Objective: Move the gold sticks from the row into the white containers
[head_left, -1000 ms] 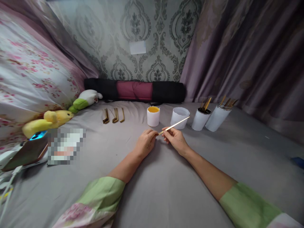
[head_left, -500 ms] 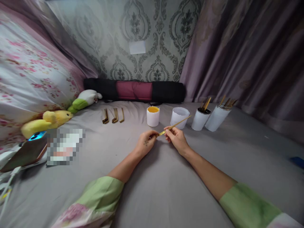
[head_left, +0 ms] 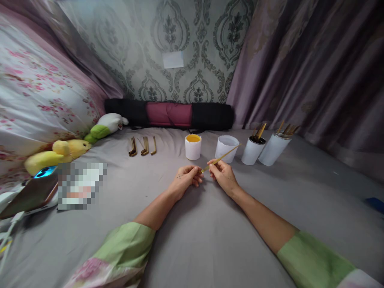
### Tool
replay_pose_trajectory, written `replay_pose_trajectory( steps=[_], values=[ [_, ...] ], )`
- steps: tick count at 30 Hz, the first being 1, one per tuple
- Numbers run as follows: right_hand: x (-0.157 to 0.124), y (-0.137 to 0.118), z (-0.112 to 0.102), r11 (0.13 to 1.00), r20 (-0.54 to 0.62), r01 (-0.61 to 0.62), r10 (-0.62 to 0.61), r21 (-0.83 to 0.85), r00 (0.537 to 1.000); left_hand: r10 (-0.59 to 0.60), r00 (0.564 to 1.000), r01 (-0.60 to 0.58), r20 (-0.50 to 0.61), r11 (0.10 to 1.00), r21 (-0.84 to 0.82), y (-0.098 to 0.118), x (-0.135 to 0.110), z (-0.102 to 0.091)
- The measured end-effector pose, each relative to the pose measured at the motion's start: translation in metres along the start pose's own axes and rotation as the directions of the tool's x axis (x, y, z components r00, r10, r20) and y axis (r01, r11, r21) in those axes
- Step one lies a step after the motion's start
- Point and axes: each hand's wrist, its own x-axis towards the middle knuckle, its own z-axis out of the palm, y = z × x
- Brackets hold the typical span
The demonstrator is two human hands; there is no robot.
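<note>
A thin, golden, tapering stick [head_left: 226, 153] slants between my two hands, its narrow tip pointing up and right before the white cup. My right hand [head_left: 223, 175] grips it around its middle with thumb and fingers. At the lower end, my left hand [head_left: 186, 178] is closed in a pinch, its other fingers loosely curled below; that end is partly hidden by the fingertips. Beyond the left hand stands a white pot [head_left: 193, 150] with something yellow-orange inside. A wider white cup [head_left: 221, 149] stands just past the right hand.
Small bundles of bent golden-brown sticks [head_left: 145, 146] lie at back left. Two tall white containers [head_left: 251, 154] at the right hold more sticks. A phone [head_left: 34, 194], plush toys [head_left: 72, 148] and a black-and-maroon roll [head_left: 169, 114] border the grey sheet [head_left: 192, 248].
My left hand has turned so its thumb lies on top and its lower fingers show beneath. The stick has shifted very slightly; my right hand keeps nearly the same position.
</note>
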Motion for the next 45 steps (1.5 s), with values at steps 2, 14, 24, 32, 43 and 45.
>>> replay_pose_trajectory(
  steps=[2, 14, 24, 32, 43, 45],
  values=[
    [0.0, 0.0, 0.0, 1.0, 0.01, 0.004, -0.004, -0.006, 1.0, -0.042, 0.998, 0.044, 0.036, 0.998, -0.054, 0.001, -0.001, 0.0],
    [0.0, -0.003, -0.008, 0.999, 0.072, 0.022, -0.02, -0.033, 0.997, -0.209, 0.955, 0.266, 0.212, 0.918, -0.293, 0.008, -0.005, 0.0],
    [-0.002, -0.013, -0.012, 0.999, 0.075, -0.034, 0.033, 0.001, 0.997, -0.212, 0.919, 0.312, 0.332, 0.906, -0.287, 0.002, -0.002, -0.005],
    [-0.004, -0.017, -0.011, 0.994, 0.061, -0.107, 0.105, 0.022, 0.993, -0.243, 0.915, 0.337, 0.323, 0.899, -0.281, 0.004, -0.003, -0.005],
    [-0.002, -0.022, -0.024, 0.992, 0.007, -0.126, 0.126, 0.028, 0.992, -0.257, 0.905, 0.358, 0.34, 0.891, -0.28, 0.004, -0.004, -0.005],
    [0.0, -0.024, -0.027, 0.992, -0.013, -0.124, 0.124, 0.03, 0.992, -0.258, 0.906, 0.357, 0.335, 0.891, -0.28, 0.004, -0.003, -0.005]
  ],
)
